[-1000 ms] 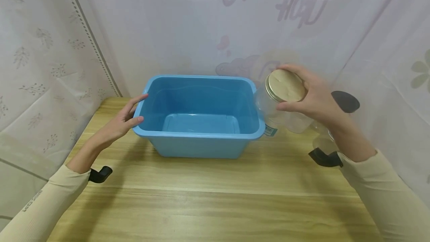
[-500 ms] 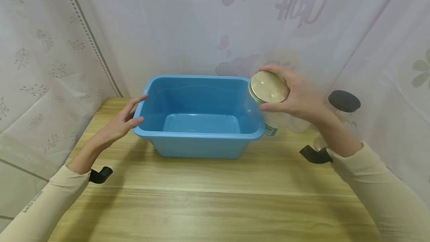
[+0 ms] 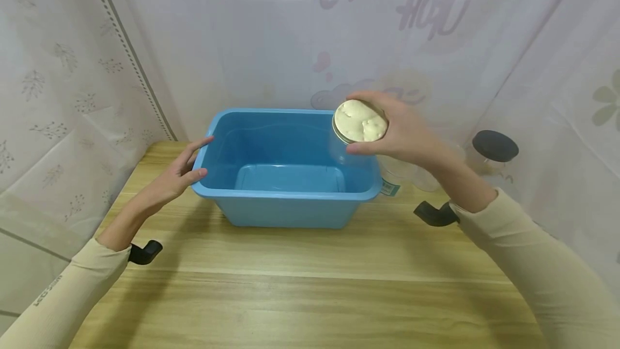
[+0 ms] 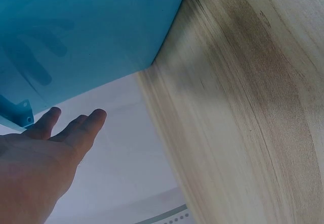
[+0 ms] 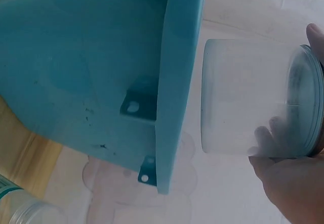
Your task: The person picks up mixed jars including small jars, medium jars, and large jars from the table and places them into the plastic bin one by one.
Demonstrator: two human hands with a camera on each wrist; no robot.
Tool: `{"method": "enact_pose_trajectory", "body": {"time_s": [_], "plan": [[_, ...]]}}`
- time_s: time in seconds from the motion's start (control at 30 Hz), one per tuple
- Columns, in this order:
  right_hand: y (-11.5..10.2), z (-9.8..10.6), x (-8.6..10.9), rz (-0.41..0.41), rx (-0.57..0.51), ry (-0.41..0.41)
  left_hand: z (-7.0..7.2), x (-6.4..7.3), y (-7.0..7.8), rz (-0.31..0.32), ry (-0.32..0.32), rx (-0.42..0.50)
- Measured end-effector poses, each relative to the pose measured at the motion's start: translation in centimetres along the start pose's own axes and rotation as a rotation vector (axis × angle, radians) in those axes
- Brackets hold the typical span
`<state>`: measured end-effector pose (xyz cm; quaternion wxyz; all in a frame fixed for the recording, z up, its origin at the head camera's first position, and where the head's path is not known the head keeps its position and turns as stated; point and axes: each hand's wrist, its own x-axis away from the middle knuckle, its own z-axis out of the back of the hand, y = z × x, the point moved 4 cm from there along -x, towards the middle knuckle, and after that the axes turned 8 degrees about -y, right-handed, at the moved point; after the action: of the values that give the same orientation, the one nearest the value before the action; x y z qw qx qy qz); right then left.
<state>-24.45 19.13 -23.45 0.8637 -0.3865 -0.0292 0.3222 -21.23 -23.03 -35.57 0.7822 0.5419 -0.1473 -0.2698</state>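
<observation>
Jar (image 5: 243, 95) with clear, slightly cloudy walls hangs above the right end of the blue basin (image 3: 290, 211), and from my head feed I look down onto its dented, pale gold lid (image 3: 360, 121). My right-wrist feed shows a small gap between the jar's base and the basin's rim, and I read the jar as close to upright. The right hand (image 3: 399, 129) grips it near the lid, thumb on the near side and fingers round the far side, spread just as wide as the jar.

The left hand (image 3: 170, 179) rests on the basin's left rim, thumb and a finger set well apart; my left-wrist feed shows fairly straight fingers by the outer wall.

Just right of the basin I make out a clear container (image 3: 398, 168) with a teal label (image 3: 390, 188), and next to it a second clear container (image 3: 426, 180), partly behind the right hand and forearm. Farther right I have a black-lidded jar (image 3: 495, 146), its lower part hidden by the arm. Beneath everything runs a wood-grain table (image 3: 310, 295); behind hangs pale printed cloth (image 3: 261, 42).
</observation>
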Motion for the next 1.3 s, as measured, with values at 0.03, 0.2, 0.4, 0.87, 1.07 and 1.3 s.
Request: {"method": "enact_pose_trajectory", "body": {"time_s": [0.03, 0.2, 0.4, 0.87, 1.07, 1.3], "plan": [[-0.1, -0.1, -0.2, -0.002, -0.001, -0.005, 0.0, 0.0, 0.0, -0.002, -0.001, 0.0], [-0.5, -0.7, -0.8, 0.008, -0.047, -0.053, 0.0, -0.1, 0.0, -0.009, -0.004, 0.0], [-0.8, -1.2, -1.4, 0.0, -0.108, -0.082, 0.0, 0.0, 0.0, -0.001, -0.009, -0.003], [-0.3, -2.0, -3.7, 0.009, -0.168, -0.128, -0.1, 0.0, 0.1, 0.01, -0.005, -0.004], [-0.4, -2.7, -4.8, 0.022, -0.221, -0.17, -0.1, -0.1, 0.1, 0.015, -0.002, -0.017], [-0.5, -3.1, -5.9, -0.03, -0.266, -0.192, -0.1, -0.1, 0.1, 0.015, 0.0, -0.016]]}}
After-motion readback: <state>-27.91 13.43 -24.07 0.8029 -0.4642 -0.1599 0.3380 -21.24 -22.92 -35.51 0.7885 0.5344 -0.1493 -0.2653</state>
